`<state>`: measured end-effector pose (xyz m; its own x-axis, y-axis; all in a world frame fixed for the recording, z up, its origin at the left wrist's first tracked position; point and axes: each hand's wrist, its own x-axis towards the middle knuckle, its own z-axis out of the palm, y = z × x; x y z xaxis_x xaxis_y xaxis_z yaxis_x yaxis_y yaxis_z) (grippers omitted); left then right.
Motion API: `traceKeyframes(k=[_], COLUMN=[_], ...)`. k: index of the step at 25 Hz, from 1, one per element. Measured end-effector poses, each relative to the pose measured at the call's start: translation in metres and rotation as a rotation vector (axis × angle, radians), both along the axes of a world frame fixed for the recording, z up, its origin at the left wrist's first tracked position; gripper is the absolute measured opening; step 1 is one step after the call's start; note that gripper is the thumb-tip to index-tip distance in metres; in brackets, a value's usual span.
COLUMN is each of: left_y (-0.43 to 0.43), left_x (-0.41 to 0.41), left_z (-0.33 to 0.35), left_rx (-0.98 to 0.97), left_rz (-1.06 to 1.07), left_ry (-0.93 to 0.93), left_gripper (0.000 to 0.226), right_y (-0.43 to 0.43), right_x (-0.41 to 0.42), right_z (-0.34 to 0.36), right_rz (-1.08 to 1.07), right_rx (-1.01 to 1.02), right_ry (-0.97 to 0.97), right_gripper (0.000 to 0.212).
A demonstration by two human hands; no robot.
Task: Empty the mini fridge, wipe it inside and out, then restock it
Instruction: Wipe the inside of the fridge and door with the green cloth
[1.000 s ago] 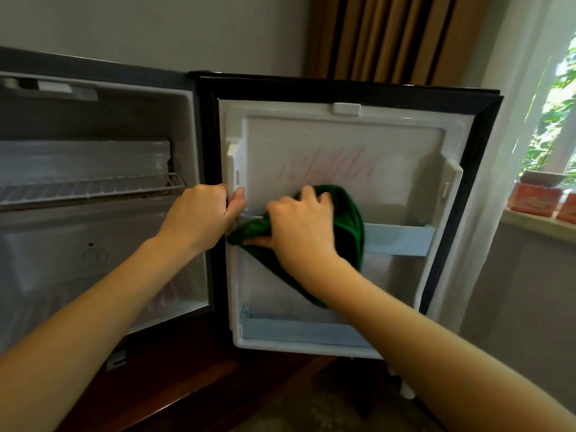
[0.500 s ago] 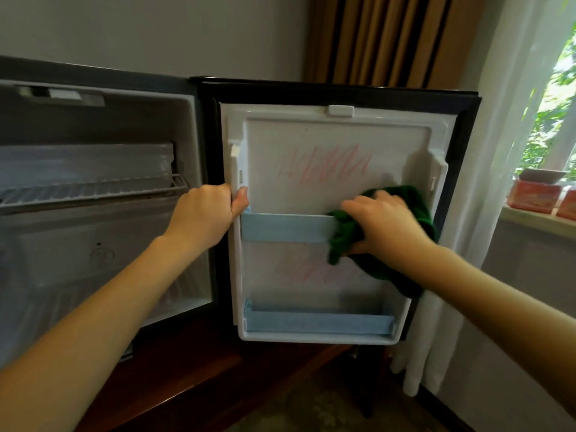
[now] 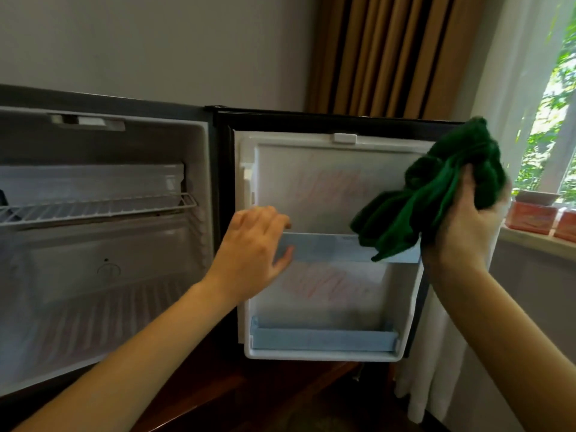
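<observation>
Now: right hand [image 3: 464, 235] clutches bunched plush green cloth [image 3: 414, 210]; left hand [image 3: 254, 244] loosely spread at pale-blue plastic rail [image 3: 330, 249].

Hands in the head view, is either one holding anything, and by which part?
The right hand grips the green cloth by its bunched right side; the rest droops to the left. The left hand holds nothing, fingers open by the door shelf.

Cloth [image 3: 430, 194] green terry, matt; door liner [image 3: 311, 213] smooth white plastic; shelf [image 3: 93, 207] wire.
</observation>
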<state>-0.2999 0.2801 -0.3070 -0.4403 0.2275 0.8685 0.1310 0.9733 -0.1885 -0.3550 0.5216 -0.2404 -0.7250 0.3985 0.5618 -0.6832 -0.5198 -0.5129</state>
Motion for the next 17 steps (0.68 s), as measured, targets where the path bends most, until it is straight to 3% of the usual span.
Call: traceKeyframes(k=[2,4,6,8,11,14,17], left_y=[-0.004,-0.007,-0.007,-0.005,-0.007,-0.006,-0.003], left_x=[-0.01,-0.013,-0.012,-0.01,-0.011,-0.012,-0.015], left_z=[-0.007,-0.013,-0.016,-0.011,-0.006,-0.008,-0.012], left_rx=[-0.136,-0.131,-0.075,-0.054,-0.051,0.009,0.085], left_rz=[0.094,0.11,0.088,0.068,0.057,0.018,-0.042], left_ry=[-0.048,-0.04,-0.017,-0.032,-0.064,-0.05,-0.042], left_gripper=[0.033,0.031,0.027,0.024,0.028,0.027,0.027], right_y=[-0.017,-0.043,-0.073,-0.092,-0.058,0.005,0.017], right_x=[-0.002,-0.022,-0.044,-0.057,-0.078,-0.093,-0.092], right_z=[0.002,-0.003,0.0,0.006,0.011,0.004,0.002], right_rz=[-0.265,-0.498,-0.577,-0.612,-0.683,-0.832,-0.862], right_rx=[0.214,0.701,1.221,1.603,1.83,1.878,1.882], right_ry=[0.244,0.57,0.862,1.009,1.117,1.099,1.056], right_gripper=[0.038,0.05,0.063,0.077,0.085,0.1,0.097])
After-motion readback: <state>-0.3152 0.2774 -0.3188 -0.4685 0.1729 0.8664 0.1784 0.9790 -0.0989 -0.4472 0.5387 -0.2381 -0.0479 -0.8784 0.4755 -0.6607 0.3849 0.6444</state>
